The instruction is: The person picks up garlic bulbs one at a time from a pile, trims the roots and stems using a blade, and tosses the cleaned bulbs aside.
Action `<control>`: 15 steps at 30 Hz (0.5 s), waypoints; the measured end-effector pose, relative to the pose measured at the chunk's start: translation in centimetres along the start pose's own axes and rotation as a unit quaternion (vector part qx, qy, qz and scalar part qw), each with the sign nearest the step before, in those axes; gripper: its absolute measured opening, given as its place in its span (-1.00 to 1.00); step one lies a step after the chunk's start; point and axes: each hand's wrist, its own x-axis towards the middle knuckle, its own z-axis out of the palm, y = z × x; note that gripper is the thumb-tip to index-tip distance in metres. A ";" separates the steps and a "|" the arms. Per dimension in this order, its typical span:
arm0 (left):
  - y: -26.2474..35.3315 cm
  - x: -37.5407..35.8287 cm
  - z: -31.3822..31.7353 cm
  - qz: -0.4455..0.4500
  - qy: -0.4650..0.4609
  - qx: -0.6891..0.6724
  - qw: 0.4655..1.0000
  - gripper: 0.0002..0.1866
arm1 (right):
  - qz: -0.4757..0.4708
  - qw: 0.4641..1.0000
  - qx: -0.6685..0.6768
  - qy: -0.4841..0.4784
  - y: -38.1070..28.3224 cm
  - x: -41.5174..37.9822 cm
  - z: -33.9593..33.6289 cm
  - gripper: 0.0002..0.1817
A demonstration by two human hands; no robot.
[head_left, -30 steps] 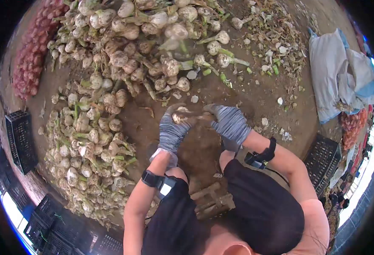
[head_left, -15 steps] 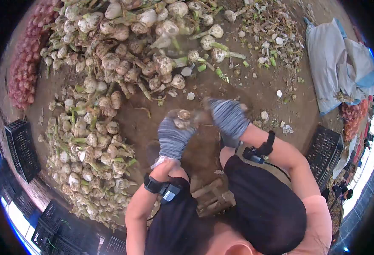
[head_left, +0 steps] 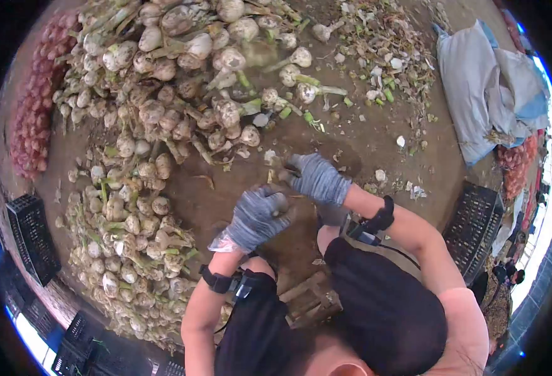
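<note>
My left hand [head_left: 257, 218], in a grey knitted glove, is curled closed above the dirt floor in front of my knees. The garlic bulb in it is mostly covered by the fingers. Close beside it, my right hand [head_left: 318, 180], gloved alike, has its fingers drawn together, pointing toward the left hand. What those fingers pinch is too small and blurred to make out. Beyond the hands lies a big heap of garlic with stalks [head_left: 228, 114], soil still on many bulbs. A second heap of garlic [head_left: 125, 250] spreads along my left side.
Trimmed stalks and skins [head_left: 385, 59] litter the far right floor. A pale sack [head_left: 470, 94] lies right, near a red net bag [head_left: 519, 166] and a black crate [head_left: 474, 229]. Leftward are another black crate [head_left: 33, 238] and red net bags [head_left: 41, 106]. Wooden slats [head_left: 307, 301] sit between my legs.
My left hand has turned and lowered slightly, so the bulb visible in it before is now mostly hidden. The right hand has shifted left and slightly down. The view has moved a little.
</note>
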 end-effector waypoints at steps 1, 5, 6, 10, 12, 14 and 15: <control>0.4 0.0 -0.3 0.040 0.027 -0.025 0.999 -0.80 | 0.016 0.998 -0.052 -0.016 0.1 0.0 -0.1 -0.64; 1.8 -3.2 -6.6 -0.020 0.052 0.168 0.984 -0.84 | 0.130 0.987 -0.092 -0.017 8.3 -0.4 0.2 -0.66; 2.0 -5.2 -8.0 -0.076 0.081 0.272 0.956 -0.84 | 0.131 0.987 -0.094 -0.018 8.2 -0.6 -0.5 -0.66; 3.9 -13.1 -15.6 -0.551 0.135 0.357 0.742 -0.50 | 0.134 0.951 -0.074 0.269 6.7 2.7 -5.1 -0.61; 1.8 -18.9 -18.1 -0.431 0.153 0.512 0.727 -0.37 | 0.052 0.929 -0.063 0.360 7.2 5.8 -5.5 -0.59; 2.7 -18.0 -17.4 -0.433 0.165 0.426 0.777 -0.41 | -0.035 0.893 -0.048 0.446 7.1 7.8 -6.4 -0.57; 4.2 -15.7 -16.3 -0.431 0.170 0.334 0.821 -0.44 | 0.042 0.926 -0.070 0.368 6.5 8.2 -7.2 -0.56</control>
